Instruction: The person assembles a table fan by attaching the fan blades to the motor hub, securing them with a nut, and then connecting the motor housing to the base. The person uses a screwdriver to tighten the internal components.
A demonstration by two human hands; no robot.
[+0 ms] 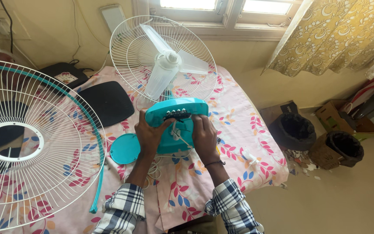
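A table fan lies on a flowered sheet, its teal base (176,113) turned up toward me with switch parts and white wires showing inside. My left hand (149,133) grips the base's left side. My right hand (204,135) holds its right side, fingers at the wires. Behind the base are the white blades (169,65) inside the rear wire guard (126,47).
The loose front guard (27,143) with a teal rim stands at the left. A round teal cover (125,148) lies beside my left hand. Black pads (107,102) lie on the bed (239,130). Two bins (291,130) and cardboard boxes stand on the floor at right.
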